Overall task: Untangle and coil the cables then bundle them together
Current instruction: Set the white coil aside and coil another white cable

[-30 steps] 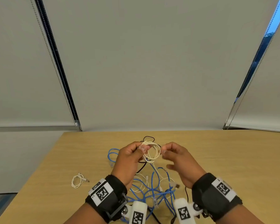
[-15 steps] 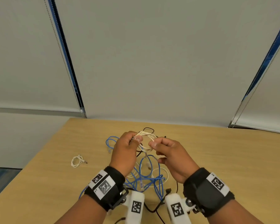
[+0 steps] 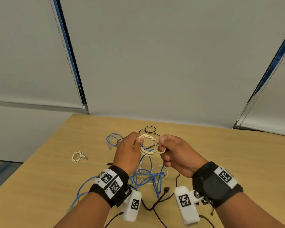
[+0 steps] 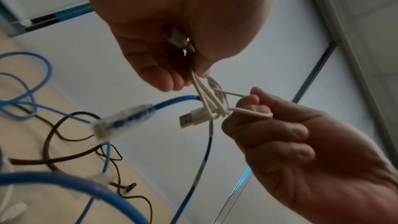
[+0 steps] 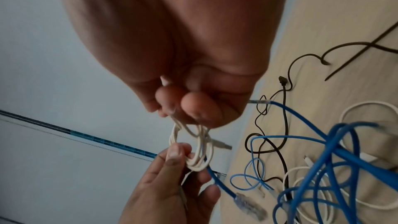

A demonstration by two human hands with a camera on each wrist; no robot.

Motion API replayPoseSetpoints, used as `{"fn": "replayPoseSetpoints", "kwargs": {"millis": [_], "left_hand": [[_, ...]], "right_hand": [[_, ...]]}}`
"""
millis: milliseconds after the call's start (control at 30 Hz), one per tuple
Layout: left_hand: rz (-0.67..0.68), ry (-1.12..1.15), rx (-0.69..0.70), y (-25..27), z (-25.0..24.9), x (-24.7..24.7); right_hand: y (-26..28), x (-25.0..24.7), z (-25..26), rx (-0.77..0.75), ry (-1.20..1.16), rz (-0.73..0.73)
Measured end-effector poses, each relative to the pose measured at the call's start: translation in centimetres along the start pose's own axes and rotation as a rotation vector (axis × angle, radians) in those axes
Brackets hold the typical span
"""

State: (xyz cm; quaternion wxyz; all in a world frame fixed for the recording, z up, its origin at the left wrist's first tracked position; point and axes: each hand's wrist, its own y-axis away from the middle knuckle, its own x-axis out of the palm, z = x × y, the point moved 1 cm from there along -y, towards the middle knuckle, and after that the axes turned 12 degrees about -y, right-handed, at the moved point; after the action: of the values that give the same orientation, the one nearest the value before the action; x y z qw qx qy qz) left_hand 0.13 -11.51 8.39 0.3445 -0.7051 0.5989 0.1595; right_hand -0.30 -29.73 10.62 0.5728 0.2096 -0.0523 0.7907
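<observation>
A cream USB cable (image 3: 148, 145) hangs as a small coil between both hands above the wooden table (image 3: 220, 153). My left hand (image 3: 130, 148) pinches the coil's left side between thumb and fingers (image 4: 163, 77). My right hand (image 3: 169, 150) pinches a loop of it at the right, pulled round the coil (image 4: 217, 106). Its USB plug (image 4: 189, 119) sticks out below the coil. Under the hands lies a tangle of blue cable (image 3: 148, 176), black cable (image 3: 161, 198) and a white cable (image 3: 160, 173).
A small coiled white cable (image 3: 77, 156) lies alone on the table's left part. A black loop (image 3: 149, 129) lies beyond the hands. Window blinds (image 3: 155, 55) rise behind the table's far edge. The table's right half holds nothing.
The hands have drawn closer together on the cream coil, and the right hand now holds a loop of it wrapped round the coil. The head view has shifted.
</observation>
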Motion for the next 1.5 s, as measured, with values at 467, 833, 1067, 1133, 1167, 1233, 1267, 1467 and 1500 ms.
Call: {"fn": "replayPoseSetpoints", "kwargs": {"millis": [467, 833, 1067, 1133, 1167, 1233, 1267, 1467, 1500], "left_hand": [[0.085, 0.019, -0.055, -2.2, 0.1, -1.4], [0.242, 0.729, -0.413, 0.0, -1.3, 0.4], [-0.024, 0.596, -0.251, 0.9, -1.4, 0.4], [-0.033, 0.51, -0.215, 1.3, -1.1, 0.2], [-0.033, 0.482, -0.193, 1.4, -1.0, 0.0], [-0.031, 0.475, -0.165, 1.7, -1.1, 0.0], [-0.026, 0.493, -0.147, 1.9, -1.2, 0.0], [0.137, 0.6, -0.117, 2.2, -0.6, -0.2], [0.162, 0.607, -0.137, 2.0, -0.4, -0.5]], "right_hand": [[-1.4, 0.4, 1.9, -0.033, -0.01, -0.016], [-0.3, 0.1, -1.2, -0.244, -0.187, -0.101], [0.9, -0.1, -3.1, -0.265, -0.051, -0.327], [1.6, 0.1, -2.8, -0.414, 0.137, -0.39], [1.8, 0.4, -2.5, -0.467, 0.204, -0.348], [2.1, 1.6, -2.4, -0.465, 0.374, -0.253], [2.0, 2.1, -2.4, -0.441, 0.492, -0.246], [1.6, 3.3, -3.0, -0.47, 0.825, -0.31], [1.3, 3.6, -3.1, -0.474, 0.847, -0.314]]}}
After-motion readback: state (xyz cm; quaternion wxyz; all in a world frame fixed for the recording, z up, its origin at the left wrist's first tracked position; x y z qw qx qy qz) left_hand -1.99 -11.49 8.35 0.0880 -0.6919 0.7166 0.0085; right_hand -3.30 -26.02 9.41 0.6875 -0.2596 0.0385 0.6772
